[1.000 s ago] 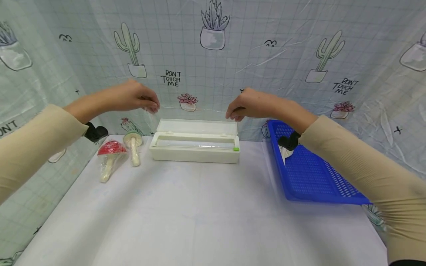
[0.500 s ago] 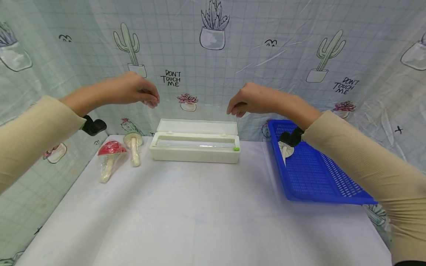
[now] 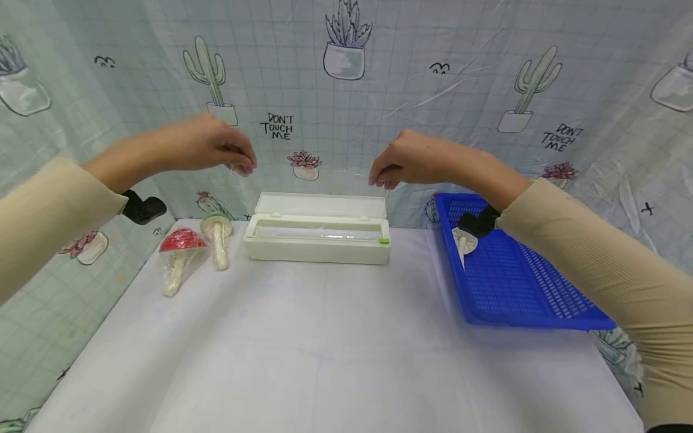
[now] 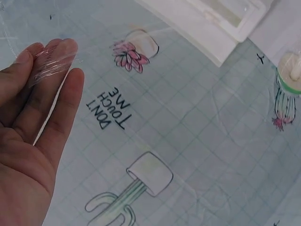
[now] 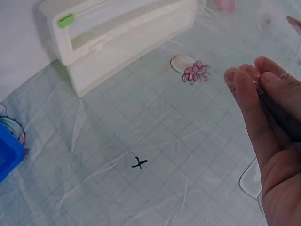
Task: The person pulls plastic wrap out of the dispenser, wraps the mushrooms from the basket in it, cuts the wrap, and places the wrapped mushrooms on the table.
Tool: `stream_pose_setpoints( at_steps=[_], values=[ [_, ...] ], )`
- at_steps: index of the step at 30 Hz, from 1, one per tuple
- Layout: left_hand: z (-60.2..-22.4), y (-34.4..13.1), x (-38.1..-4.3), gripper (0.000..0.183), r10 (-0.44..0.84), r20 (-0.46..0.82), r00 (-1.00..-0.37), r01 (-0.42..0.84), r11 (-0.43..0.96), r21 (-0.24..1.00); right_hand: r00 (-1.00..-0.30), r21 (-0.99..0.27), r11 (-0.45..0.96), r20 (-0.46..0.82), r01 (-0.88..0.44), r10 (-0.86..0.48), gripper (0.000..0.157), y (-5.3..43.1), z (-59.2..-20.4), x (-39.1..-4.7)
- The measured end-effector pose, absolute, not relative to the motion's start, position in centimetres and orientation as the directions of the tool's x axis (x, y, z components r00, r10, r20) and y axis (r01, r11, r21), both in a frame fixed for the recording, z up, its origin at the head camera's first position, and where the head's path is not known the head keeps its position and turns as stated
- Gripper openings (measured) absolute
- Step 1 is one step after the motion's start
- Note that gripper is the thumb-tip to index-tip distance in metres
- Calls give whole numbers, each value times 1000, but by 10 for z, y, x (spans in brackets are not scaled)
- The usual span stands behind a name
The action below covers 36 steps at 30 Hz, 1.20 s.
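Both hands are raised in front of the patterned backdrop, over a white cling film dispenser (image 3: pixel 319 251) with its lid tipped back. My left hand (image 3: pixel 219 147) pinches clear cling film (image 4: pixel 52 66) between thumb and fingers; wrinkled film shows at the fingertips in the left wrist view. On the other side, my right hand (image 3: pixel 406 159) pinches crinkled film (image 5: pixel 257 84) too. The clear film between the hands is barely visible against the backdrop. A green slider (image 3: pixel 384 241) sits at the dispenser's right end, and film lies across its opening.
Left of the dispenser lie a red-capped mushroom (image 3: pixel 181 240) wrapped in film and a beige mushroom (image 3: pixel 219 240). At the right stands a blue basket (image 3: pixel 471 310) with a white object (image 3: pixel 465 243) inside, partly under the right arm. The patterned curtain (image 3: pixel 346 108) closes off the table's back.
Both hands have risen slightly, still pinching the film. The left hand has drifted a little to the left. Dispenser, mushrooms and basket stay in place.
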<state>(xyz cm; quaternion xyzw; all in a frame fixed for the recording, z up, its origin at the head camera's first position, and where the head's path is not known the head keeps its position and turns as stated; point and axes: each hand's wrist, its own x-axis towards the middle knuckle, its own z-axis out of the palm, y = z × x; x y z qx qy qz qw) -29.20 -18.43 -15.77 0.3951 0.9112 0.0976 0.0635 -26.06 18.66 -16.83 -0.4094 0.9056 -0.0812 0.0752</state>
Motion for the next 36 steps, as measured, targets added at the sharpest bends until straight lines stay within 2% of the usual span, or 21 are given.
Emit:
stream_pose_setpoints(
  at_steps=[6, 12, 20, 28, 32, 36],
  values=[
    [-169, -187, -270, 11, 742, -10, -670, 713, 648, 270, -613, -184, 615, -74, -767, -787, 15, 187, -172, -248],
    [-188, -198, -242, 10, 779, 11, -627, 748, 598, 290, -542, -214, 539, -51, -815, -839, 15, 189, -182, -232],
    [-224, -215, -210, 15, 866, 89, -491, 819, 425, 385, -399, -251, 384, 9, -889, -917, 15, 189, -217, -198],
    [-283, -216, -175, 23, 908, 167, -384, 874, 299, 382, -329, -267, 316, 2, -910, -944, 16, 180, -280, -164],
    [-316, -216, -164, 21, 917, 163, -363, 862, 264, 433, -322, -187, 324, -38, -928, -946, 18, 175, -317, -146],
    [-353, -217, -157, 15, 907, 67, -415, 797, 327, 508, -343, -80, 345, -48, -935, -938, 18, 170, -352, -133]
  ],
)
